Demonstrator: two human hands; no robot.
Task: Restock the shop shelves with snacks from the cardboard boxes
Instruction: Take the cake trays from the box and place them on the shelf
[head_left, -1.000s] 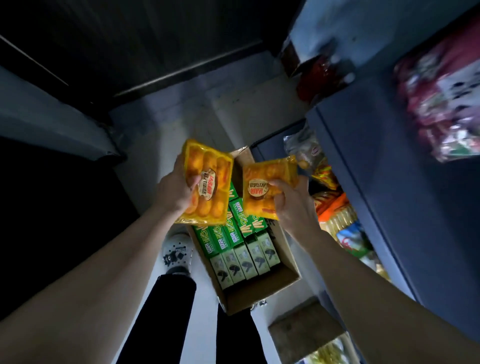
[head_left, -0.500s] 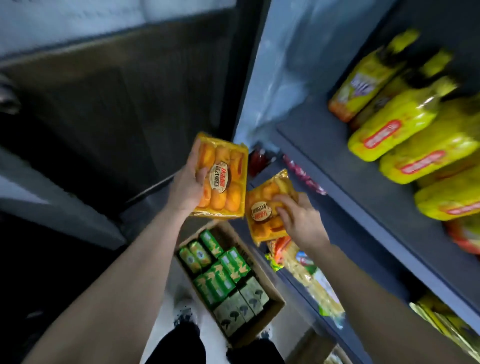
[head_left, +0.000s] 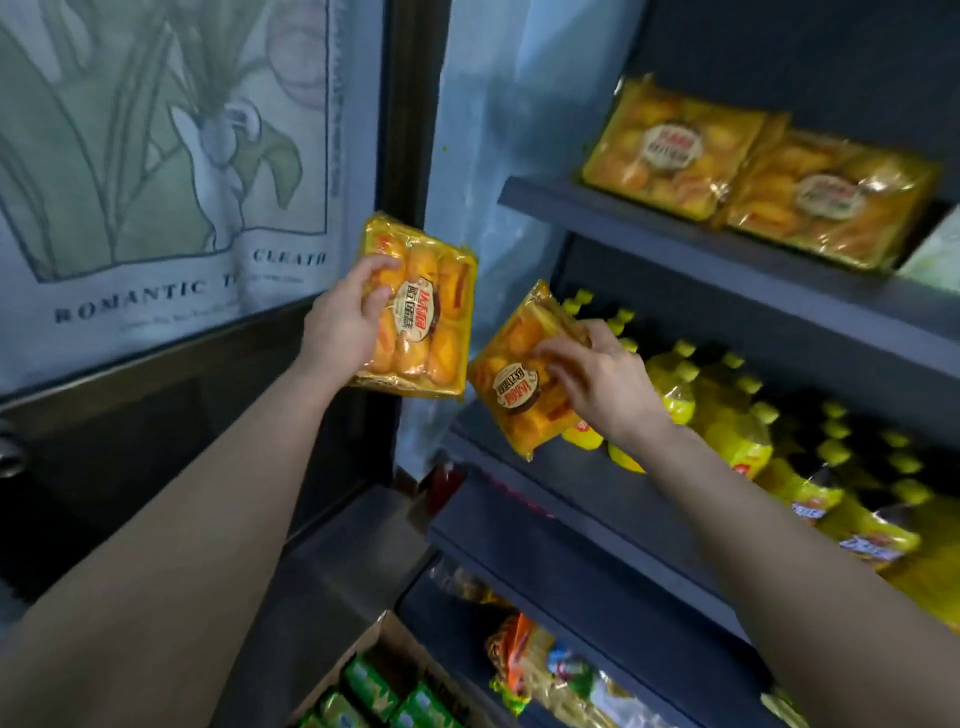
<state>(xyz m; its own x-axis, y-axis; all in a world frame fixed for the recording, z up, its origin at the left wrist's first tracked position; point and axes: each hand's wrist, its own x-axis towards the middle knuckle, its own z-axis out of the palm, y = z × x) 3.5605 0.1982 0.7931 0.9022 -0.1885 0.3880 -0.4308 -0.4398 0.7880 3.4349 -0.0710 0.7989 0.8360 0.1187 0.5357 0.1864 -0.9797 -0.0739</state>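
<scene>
**Two cake packs held up beside the shelves**

At centre frame, upright in the left hand (head_left: 340, 322): a flat yellow cellophane pack of small orange cakes (head_left: 426, 317), round brown label facing the camera. Fingers curled over the pack's left edge and front; thumb hidden behind it.

Just to the right and a little lower, tilted, in the right hand (head_left: 597, 384): a second yellow cake pack (head_left: 514, 384) of the same kind, pinched along its upper right side by curled fingers. Corners of the two packs almost meeting; touching or not, cannot tell.

Behind the right hand, along the middle dark grey shelf (head_left: 571, 483): rows of yellow bottles with yellow-green caps (head_left: 727, 421).

At upper right, on the top dark grey shelf (head_left: 649, 228): two more matching cake packs (head_left: 675, 150), side by side and overlapping slightly.

At bottom centre, on a lower shelf: clear bags of pale snacks (head_left: 540, 670), blurred.

At the bottom edge, left of those bags: an open brown cardboard box (head_left: 374, 636) with green cartons (head_left: 363, 686) inside.

At upper left: a pale poster with a plant drawing (head_left: 156, 156) and the word "ROMANTIC".
</scene>
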